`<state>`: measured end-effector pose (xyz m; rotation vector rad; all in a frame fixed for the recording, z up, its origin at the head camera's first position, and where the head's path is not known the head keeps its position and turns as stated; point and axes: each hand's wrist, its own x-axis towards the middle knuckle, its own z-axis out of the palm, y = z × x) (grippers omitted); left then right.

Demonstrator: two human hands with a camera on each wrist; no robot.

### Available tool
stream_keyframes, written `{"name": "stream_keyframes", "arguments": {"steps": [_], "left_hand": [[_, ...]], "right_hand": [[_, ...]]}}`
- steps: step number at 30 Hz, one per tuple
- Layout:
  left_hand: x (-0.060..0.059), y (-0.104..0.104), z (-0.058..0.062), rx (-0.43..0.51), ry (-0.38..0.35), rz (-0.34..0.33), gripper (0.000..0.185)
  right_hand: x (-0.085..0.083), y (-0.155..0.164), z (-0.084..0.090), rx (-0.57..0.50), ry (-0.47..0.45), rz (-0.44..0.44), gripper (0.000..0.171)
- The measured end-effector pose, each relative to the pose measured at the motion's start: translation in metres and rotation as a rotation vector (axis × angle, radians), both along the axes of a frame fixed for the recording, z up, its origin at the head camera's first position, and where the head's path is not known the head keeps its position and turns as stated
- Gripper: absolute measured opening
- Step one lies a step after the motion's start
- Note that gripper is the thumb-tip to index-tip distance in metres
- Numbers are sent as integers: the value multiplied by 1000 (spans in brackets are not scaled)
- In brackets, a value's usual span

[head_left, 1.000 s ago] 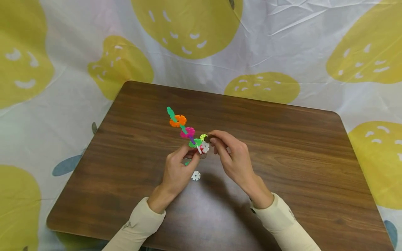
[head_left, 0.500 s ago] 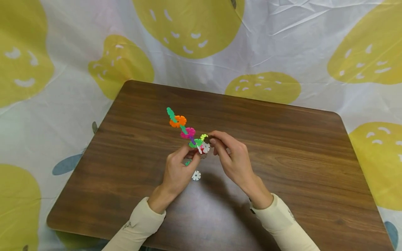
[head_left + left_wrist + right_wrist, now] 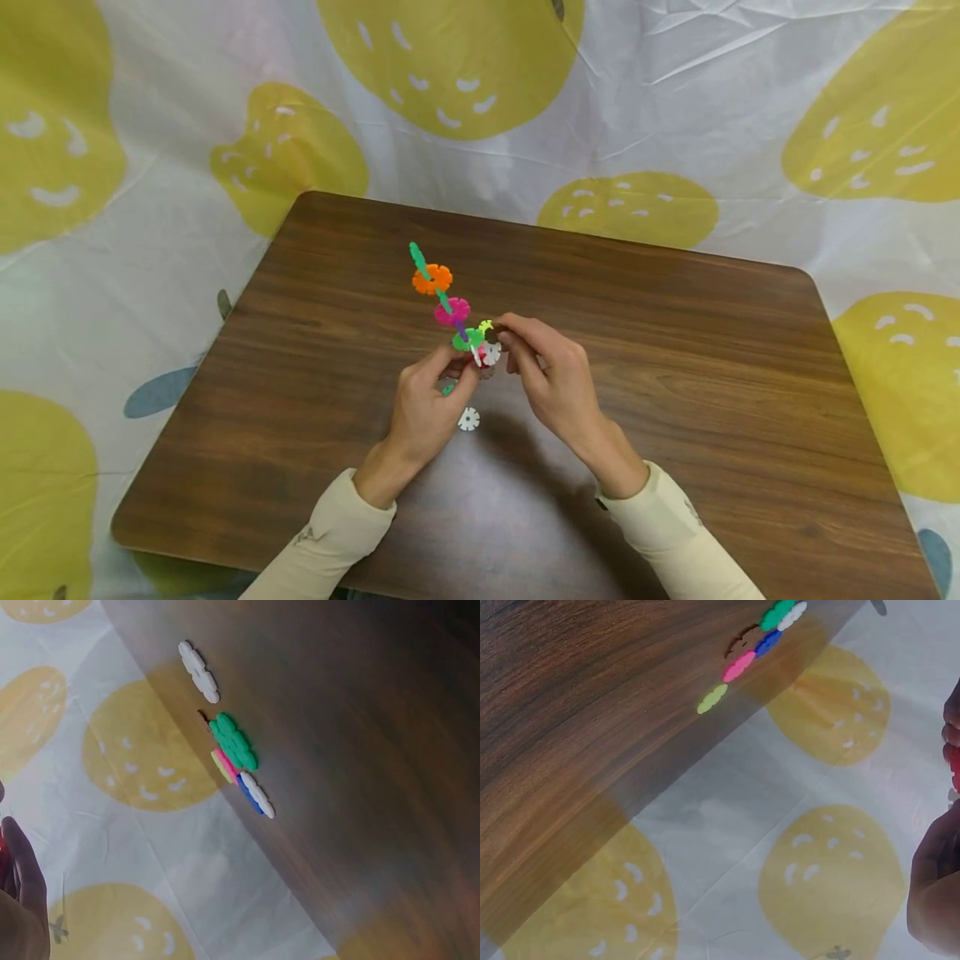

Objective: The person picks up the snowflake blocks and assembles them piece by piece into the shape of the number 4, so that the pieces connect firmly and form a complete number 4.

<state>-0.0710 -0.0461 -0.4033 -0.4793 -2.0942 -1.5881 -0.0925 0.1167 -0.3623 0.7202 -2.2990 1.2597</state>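
Note:
In the head view my left hand (image 3: 423, 408) pinches the lower end of a chain of interlocking snowflake discs (image 3: 452, 312), linked slot to slot in green, orange, pink and purple. The chain slants up and away to the left, with white and red discs at its near end. My right hand (image 3: 558, 367), thumb and index finger together, pinches a dark brown snowflake disc (image 3: 492, 335) close beside that end. Fingers hide part of both. At the right wrist view's edge, a red disc (image 3: 955, 766) shows between fingers, mostly cut off.
Loose discs lie on the wooden table (image 3: 712, 375): a white disc (image 3: 468, 419) and a green disc (image 3: 448, 389) near the left hand. The right wrist view adds a yellow-green disc (image 3: 712, 698), a pink disc (image 3: 739, 666) and a blue disc (image 3: 768, 643). Fruit-printed cloth hangs behind.
The far end of the chain has swung up and slightly right. Both hands stay almost in place, with the left still pinching the chain and the right the brown disc.

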Motion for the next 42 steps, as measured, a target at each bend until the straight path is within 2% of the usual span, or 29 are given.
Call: {"name": "stream_keyframes", "arguments": {"steps": [7, 10, 14, 16, 20, 22, 23, 27, 28, 31, 35, 39, 42], "left_hand": [[3, 1, -1, 105, 1, -17, 7], [3, 2, -1, 130, 19, -4, 8], [1, 2, 3, 137, 38, 27, 7], [2, 2, 10, 144, 33, 24, 8], [1, 0, 13, 158, 15, 10, 10], [3, 0, 21, 187, -27, -20, 13], [4, -1, 21, 204, -50, -33, 14], [11, -1, 36, 332, -179, -127, 22], [11, -2, 36, 358, -203, -143, 23], [9, -3, 33, 449, -250, -194, 26], [4, -5, 23, 528, -265, -230, 28], [-1, -6, 10, 530, -285, -223, 28], [-3, -7, 6, 482, -312, -197, 23]], "right_hand": [[0, -6, -2, -85, 16, 43, 17], [-1, -9, 0, -81, 36, 39, 17], [-3, -11, 6, -59, 57, 33, 17], [-4, -11, 9, -64, 48, 42, 17], [-4, -12, 14, -101, 16, 67, 17], [-4, -13, 16, -120, 0, 77, 16], [-4, -13, 17, -125, -5, 81, 16], [-5, -15, 18, -129, -13, 89, 16], [-5, -15, 18, -129, -14, 90, 16], [-5, -15, 18, -128, -12, 98, 15], [-5, -14, 15, -132, -22, 117, 16], [-5, -14, 12, -138, -23, 136, 16], [-6, -14, 9, -130, -17, 144, 16]]}}
